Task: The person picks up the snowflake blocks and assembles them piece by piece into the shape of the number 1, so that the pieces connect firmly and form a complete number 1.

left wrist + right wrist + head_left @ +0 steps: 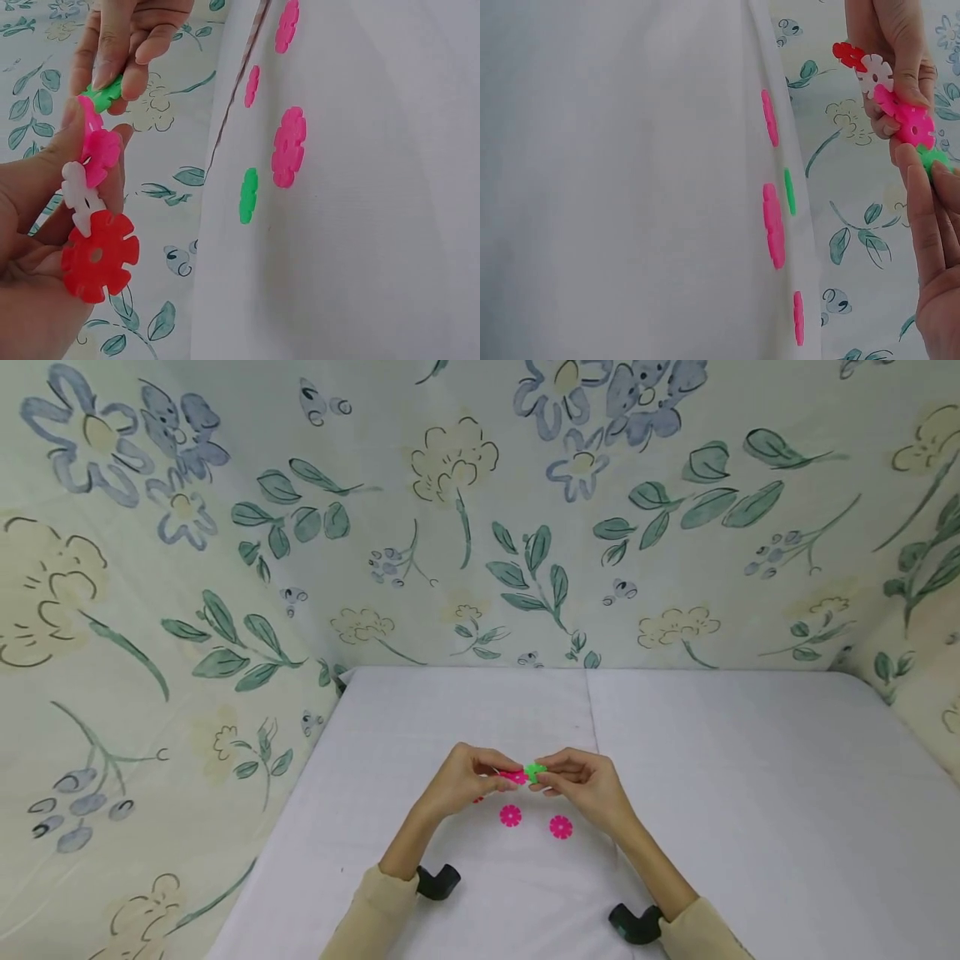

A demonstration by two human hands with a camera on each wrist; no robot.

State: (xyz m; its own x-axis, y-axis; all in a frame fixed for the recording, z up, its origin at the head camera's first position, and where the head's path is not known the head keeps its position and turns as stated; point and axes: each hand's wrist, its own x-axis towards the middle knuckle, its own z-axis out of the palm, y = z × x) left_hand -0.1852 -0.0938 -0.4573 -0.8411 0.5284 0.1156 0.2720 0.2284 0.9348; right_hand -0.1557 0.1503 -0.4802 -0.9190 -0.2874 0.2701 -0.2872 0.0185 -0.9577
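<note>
My left hand [463, 783] holds a short chain of notched plastic flower discs. In the left wrist view the chain runs from a red disc [112, 262] through a white disc [75, 191] to two pink discs [103, 154]. Between thumb and fingers, my right hand [591, 789] pinches a green disc [534, 772] at the pink end of the chain. The green disc meets the last pink one; whether their slots interlock I cannot tell. Both hands are raised above the table, close together.
On the white-covered table [750, 777] lie loose pink discs [510, 816] and a loose green disc [248, 196]. Black curved pieces [438, 883] sit at both wrists. A flower-printed cloth [540, 527] hangs behind the table and along its sides.
</note>
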